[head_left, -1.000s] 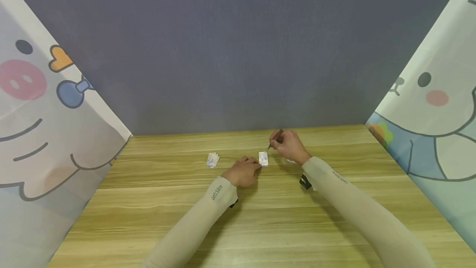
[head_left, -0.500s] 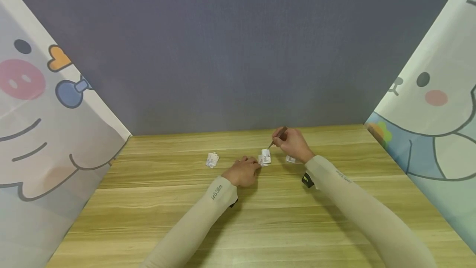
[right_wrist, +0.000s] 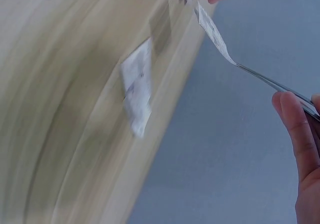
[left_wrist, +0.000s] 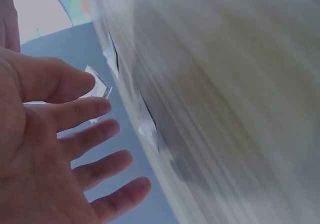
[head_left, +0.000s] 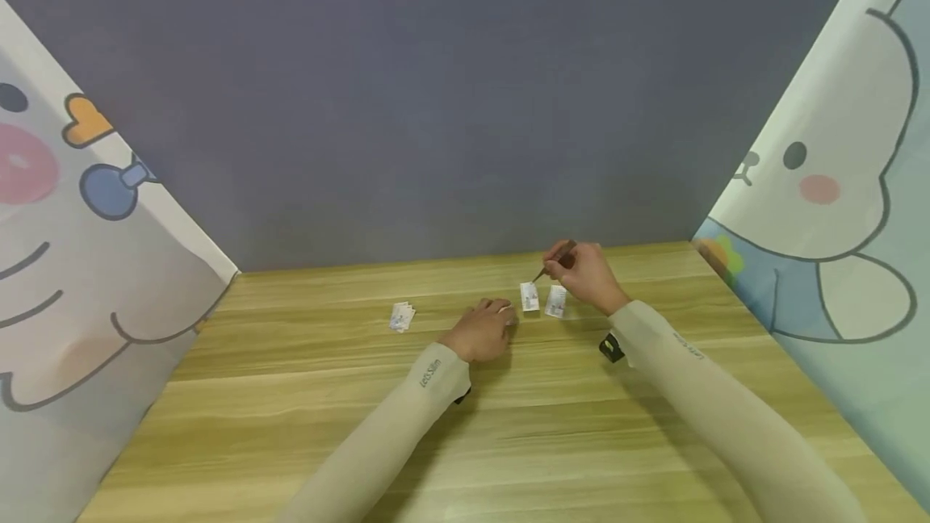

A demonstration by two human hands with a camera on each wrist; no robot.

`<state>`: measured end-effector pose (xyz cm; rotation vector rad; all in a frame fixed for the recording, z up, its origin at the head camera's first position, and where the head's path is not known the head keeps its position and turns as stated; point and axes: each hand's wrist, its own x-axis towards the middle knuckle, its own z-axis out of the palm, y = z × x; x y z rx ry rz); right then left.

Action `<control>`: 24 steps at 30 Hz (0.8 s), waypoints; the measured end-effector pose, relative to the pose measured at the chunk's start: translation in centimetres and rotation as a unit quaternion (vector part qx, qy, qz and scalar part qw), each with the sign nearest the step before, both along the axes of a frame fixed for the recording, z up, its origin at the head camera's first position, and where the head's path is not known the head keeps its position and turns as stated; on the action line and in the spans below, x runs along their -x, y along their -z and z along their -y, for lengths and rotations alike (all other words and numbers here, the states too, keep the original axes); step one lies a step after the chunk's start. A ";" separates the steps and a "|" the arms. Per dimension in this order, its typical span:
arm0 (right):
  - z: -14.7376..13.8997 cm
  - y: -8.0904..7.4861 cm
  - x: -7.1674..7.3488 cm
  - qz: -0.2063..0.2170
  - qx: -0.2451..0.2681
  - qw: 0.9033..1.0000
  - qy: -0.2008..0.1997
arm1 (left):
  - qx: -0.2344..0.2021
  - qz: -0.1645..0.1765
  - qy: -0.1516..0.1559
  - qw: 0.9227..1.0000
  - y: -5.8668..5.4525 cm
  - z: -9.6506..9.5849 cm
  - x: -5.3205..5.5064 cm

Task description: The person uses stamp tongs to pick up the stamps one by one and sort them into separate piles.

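Note:
My right hand (head_left: pixel 587 277) holds tweezers (right_wrist: pixel 270 82) between thumb and fingers. Their tips grip one end of a small white printed paper slip (right_wrist: pixel 214 32), which is raised off the table and tilted. Just left of that slip, my left hand (head_left: pixel 481 331) has its fingertips over a middle pile of similar slips (head_left: pixel 510 314), mostly hidden under them. In the left wrist view, the left hand's fingers (left_wrist: pixel 100 134) are spread and loosely bent, with nothing held. A right pile of slips (head_left: pixel 555 302) lies on the table beside the right hand.
Farther left on the wood-grain table (head_left: pixel 327 426) lies another small fanned pile of slips (head_left: pixel 402 316). A grey wall (head_left: pixel 450 103) rises behind the table's back edge. Panels with cartoon animals (head_left: pixel 821 224) stand along both sides.
The tweezers have lifted a slip off the middle pile and carried it right, toward the right pile. My right hand moved with it; the left hand stays by the middle pile. The head view turned slightly right.

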<state>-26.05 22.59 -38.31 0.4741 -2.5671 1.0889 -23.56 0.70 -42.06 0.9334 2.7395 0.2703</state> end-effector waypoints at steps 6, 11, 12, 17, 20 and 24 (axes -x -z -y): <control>-1.4 0.1 -0.3 -0.001 0.009 1.000 0.013 | 0.007 0.005 0.016 1.000 0.1 -1.9 0.0; -2.6 0.6 -0.4 0.001 0.014 1.000 0.025 | 0.003 0.012 0.025 1.000 0.0 -3.6 0.1; -2.9 0.8 -0.4 0.003 0.013 1.000 0.028 | 0.004 0.013 0.026 1.000 0.0 -3.9 0.1; -4.0 1.7 -0.4 0.027 0.009 0.999 0.034 | 0.020 0.021 0.027 0.999 -0.1 -5.6 0.2; -4.2 2.2 -0.2 0.038 0.003 0.999 0.037 | 0.032 0.024 0.028 0.999 -0.1 -6.2 0.2; -4.3 2.6 0.0 0.040 0.000 0.998 0.040 | 0.054 0.024 0.034 0.998 -0.1 -6.8 0.2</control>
